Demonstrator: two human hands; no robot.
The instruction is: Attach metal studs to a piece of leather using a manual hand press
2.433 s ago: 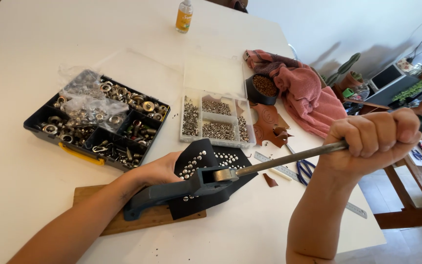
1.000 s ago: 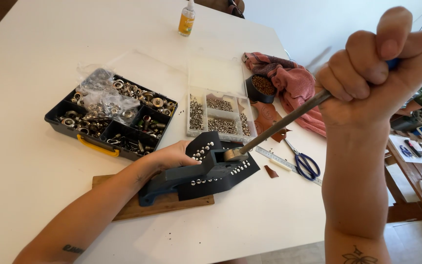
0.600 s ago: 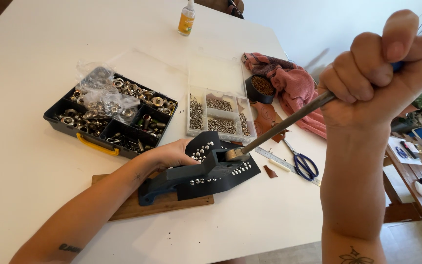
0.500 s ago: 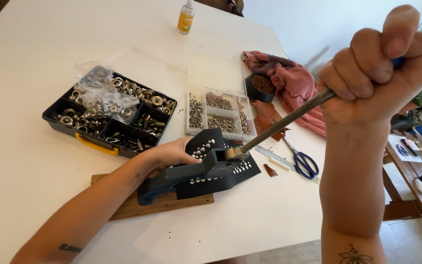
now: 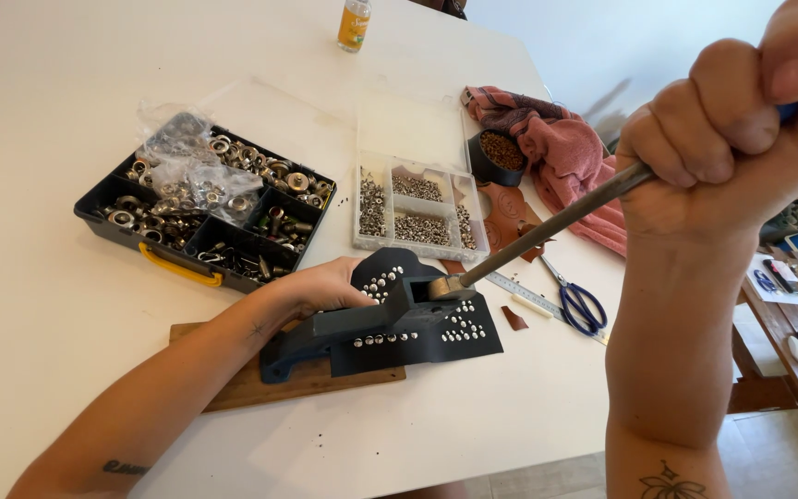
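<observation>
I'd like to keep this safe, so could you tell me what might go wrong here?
The left hand rests right beside the press head, so fingers could get pinched. The right hand pulls the lever high, which might tip the black press off its wooden board.

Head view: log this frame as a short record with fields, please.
left hand: pressed on the black studded leather piece
right hand: fist shut on the metal lever
press: dark, on a wooden board
behind: black organiser tray, clear parts box
right side: scissors, pink cloth
</observation>
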